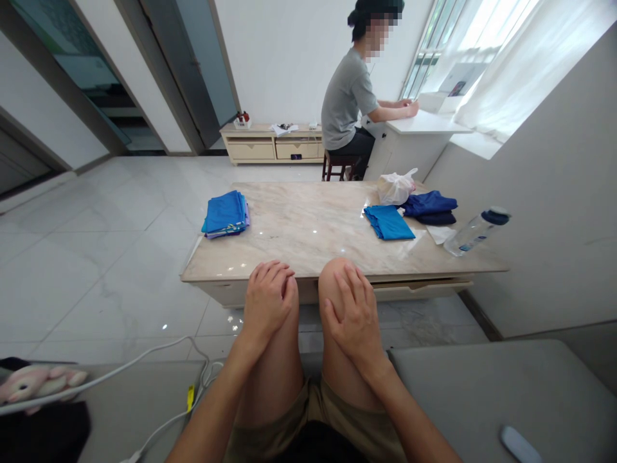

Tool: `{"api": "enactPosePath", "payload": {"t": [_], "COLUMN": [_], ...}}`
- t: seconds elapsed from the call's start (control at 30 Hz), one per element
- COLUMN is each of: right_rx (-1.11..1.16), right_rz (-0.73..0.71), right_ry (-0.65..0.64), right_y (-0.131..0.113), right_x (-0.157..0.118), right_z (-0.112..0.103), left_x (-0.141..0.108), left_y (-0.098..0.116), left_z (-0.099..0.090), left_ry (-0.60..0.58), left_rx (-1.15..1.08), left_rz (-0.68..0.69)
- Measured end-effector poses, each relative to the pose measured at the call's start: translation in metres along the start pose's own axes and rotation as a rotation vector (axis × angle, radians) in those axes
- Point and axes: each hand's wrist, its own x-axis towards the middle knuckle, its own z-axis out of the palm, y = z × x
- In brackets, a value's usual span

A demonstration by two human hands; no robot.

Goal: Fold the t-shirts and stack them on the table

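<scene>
Head view, seated position: both bare hands rest palms down on the person's own knees, and neither holds anything. The left hand (pixel 267 302) lies over the left knee (pixel 289 321) with its fingers loosely curled, a narrow set. The right hand (pixel 351 321) sits on the right knee (pixel 330 276) with its fingers slightly spread, a wider set. This placement appears to be a resting posture, since no item is within the grip of either hand.

Nearest items lie ahead, out of touch, on a marble-topped table (pixel 308 238). A folded blue cloth stack (pixel 224 215) stands toward its left side. A flat blue folded cloth (pixel 388 222) and a navy folded stack (pixel 429 204) lie toward its right, with a plastic bag (pixel 395 188) just behind them. (The squared edges suggest the cloths were placed deliberately, not dropped.) A water bottle (pixel 475 231) lies on its side near the right edge, probably set clear of the cloths.

Beyond the table, a co-worker (pixel 347 103) sits at a white desk (pixel 424 122), with both hands on the desktop.
</scene>
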Motion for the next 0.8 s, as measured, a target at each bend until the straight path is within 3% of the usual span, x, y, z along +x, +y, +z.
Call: {"api": "enactPosePath", "payload": {"t": [0.8], "right_rx": [0.011], "right_rz": [-0.001], "right_ry": [-0.006], "right_y": [0.0005], "right_x": [0.0004], "right_z": [-0.0004], "left_x": [0.0009], "left_y": [0.0009], "left_z": [-0.001], "left_ry": [-0.005], "left_rx": [0.006], "left_rz": [-0.004]}}
